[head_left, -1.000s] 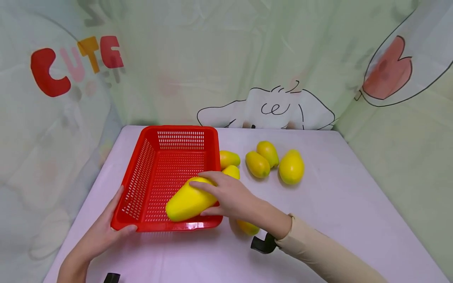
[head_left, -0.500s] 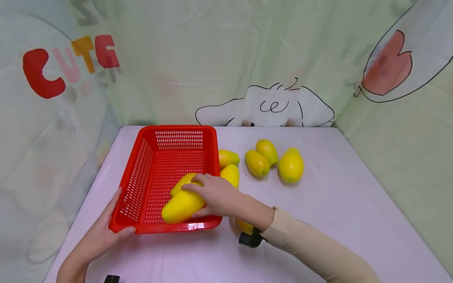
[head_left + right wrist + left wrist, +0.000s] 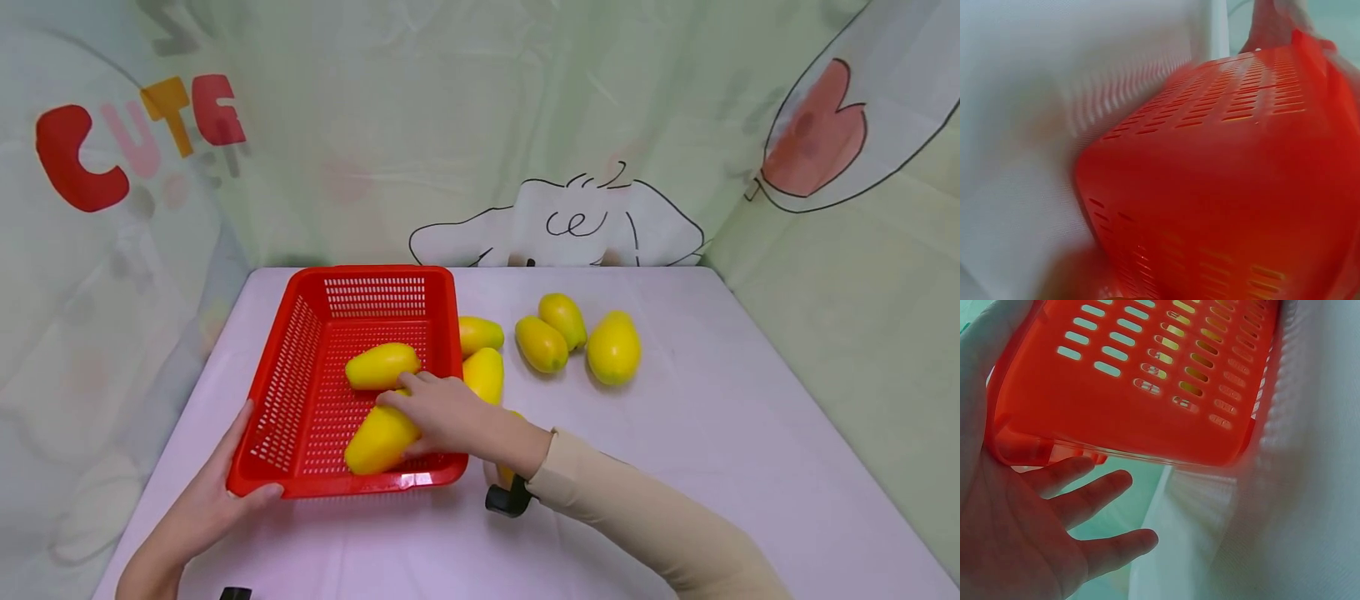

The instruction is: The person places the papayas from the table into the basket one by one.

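Observation:
The red plastic basket (image 3: 360, 486) stands at the left of the table. My left hand (image 3: 198, 500) rests at its near left corner, thumb on the front rim; the left wrist view shows three straight, spread fingers. Reaching over the right rim, my right hand (image 3: 450, 417) holds a yellow papaya (image 3: 378, 442) by its right end, low in the basket's near part. That end is hidden under the hand. Just behind it in the basket lies another yellow papaya (image 3: 382, 367). The right wrist view has mostly the basket's outer wall (image 3: 1210, 169).
Against the basket's right side lie a papaya (image 3: 480, 335) and another papaya (image 3: 486, 375), with one more papaya (image 3: 506, 477) partly behind the right wrist. Further right are two touching papayas (image 3: 542, 343) and a single papaya (image 3: 615, 348). Printed curtains surround the white table (image 3: 675, 483).
My right hand has moved left and down into the basket with the papaya. The other papaya has come into sight and shifted back, away from the hand. The left hand stays at the corner.

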A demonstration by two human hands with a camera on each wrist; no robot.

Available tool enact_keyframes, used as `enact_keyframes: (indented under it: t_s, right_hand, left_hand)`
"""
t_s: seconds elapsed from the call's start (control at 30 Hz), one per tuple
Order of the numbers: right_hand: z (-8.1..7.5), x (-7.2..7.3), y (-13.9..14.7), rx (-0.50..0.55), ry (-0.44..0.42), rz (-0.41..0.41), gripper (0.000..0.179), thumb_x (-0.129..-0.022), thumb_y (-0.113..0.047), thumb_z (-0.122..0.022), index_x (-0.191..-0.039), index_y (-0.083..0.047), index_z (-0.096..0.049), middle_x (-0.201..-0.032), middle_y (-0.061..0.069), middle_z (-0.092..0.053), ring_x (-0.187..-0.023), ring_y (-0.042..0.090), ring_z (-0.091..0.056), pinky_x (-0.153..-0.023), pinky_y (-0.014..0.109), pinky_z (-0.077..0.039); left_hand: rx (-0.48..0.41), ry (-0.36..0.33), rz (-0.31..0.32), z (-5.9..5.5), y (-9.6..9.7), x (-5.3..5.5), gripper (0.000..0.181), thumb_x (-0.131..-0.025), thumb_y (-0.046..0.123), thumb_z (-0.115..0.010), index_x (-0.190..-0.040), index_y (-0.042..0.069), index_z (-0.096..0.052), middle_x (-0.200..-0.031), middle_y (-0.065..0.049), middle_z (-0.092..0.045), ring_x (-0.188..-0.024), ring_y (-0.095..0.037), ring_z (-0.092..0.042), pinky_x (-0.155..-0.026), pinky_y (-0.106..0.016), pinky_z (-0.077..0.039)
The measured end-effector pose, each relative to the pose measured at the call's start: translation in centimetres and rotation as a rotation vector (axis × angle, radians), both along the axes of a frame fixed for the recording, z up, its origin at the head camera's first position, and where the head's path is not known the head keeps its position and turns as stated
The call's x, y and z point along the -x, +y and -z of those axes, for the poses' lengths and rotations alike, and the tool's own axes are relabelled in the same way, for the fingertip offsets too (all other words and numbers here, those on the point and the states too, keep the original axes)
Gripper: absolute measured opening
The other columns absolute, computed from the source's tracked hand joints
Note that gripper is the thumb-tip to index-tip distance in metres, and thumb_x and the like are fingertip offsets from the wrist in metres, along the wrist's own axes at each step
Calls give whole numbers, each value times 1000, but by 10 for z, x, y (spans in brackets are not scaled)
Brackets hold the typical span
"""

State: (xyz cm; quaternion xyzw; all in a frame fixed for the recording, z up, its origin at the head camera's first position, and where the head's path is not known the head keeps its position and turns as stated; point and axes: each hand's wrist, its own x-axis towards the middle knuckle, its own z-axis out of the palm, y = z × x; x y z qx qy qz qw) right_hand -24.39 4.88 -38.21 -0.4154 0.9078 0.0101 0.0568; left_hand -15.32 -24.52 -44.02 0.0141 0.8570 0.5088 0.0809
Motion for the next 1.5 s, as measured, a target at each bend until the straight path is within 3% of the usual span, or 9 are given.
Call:
enact_keyframes:
  t_s: [0.23,0.4,0.63,0.8,0.93,1.17,1.5]
  right_hand:
    - [0,2,-5,-1,-34,29,72,-77,-52,-71,-140,-30,-43,-132,1,-50,-117,17,-51,-87,33,-54]
    - [-4,3,-1,13,-9,33,69,-81,-50,-69,-142,-30,-42,-137,2,-49,-123,17,-49,-90,33,-54]
    - [-22,-3,19,99,24,63,60,-87,-44,-65,-141,-27,-44,-138,3,-48,-120,18,-53,-92,32,-53]
    - [-38,-8,39,183,35,157,56,-87,-40,-66,-139,-27,-47,-140,2,-46,-121,18,-52,-95,33,-52]
    - [-41,-16,63,272,21,256,52,-87,-37,-67,-135,-29,-51,-140,1,-46,-121,21,-52,-91,36,-54]
    - [-23,-28,106,332,25,385,50,-85,-38,-69,-132,-26,-54,-141,4,-46,-121,25,-53,-88,41,-55]
    - [17,-45,137,369,-118,517,72,-80,-50,-71,-142,-27,-43,-148,6,-35,-114,30,-57,-89,50,-53]
  left_hand:
    - [32,16,-1,-2,-4,-1,106,-82,28,-72,-149,42,10,-156,-18,-13,-125,-36,-36,-72,-27,-58]
    - [24,23,10,-2,-4,1,107,-82,29,-72,-149,42,10,-156,-18,-11,-127,-38,-32,-72,-28,-58]
    - [12,55,35,-1,-3,1,106,-82,26,-72,-149,41,9,-157,-17,-11,-128,-38,-32,-73,-24,-57]
    - [6,88,56,-3,-3,3,106,-82,24,-72,-149,41,8,-157,-16,-12,-127,-36,-34,-74,-20,-54]
    - [5,82,64,-3,-3,2,107,-82,24,-72,-149,41,9,-157,-16,-11,-125,-36,-36,-75,-18,-54]
    - [10,61,56,-1,-5,0,106,-83,23,-72,-149,42,10,-158,-16,-8,-128,-38,-33,-75,-17,-52]
    - [10,58,52,-2,-4,1,106,-83,25,-72,-148,43,10,-158,-17,-8,-127,-39,-32,-74,-18,-53]
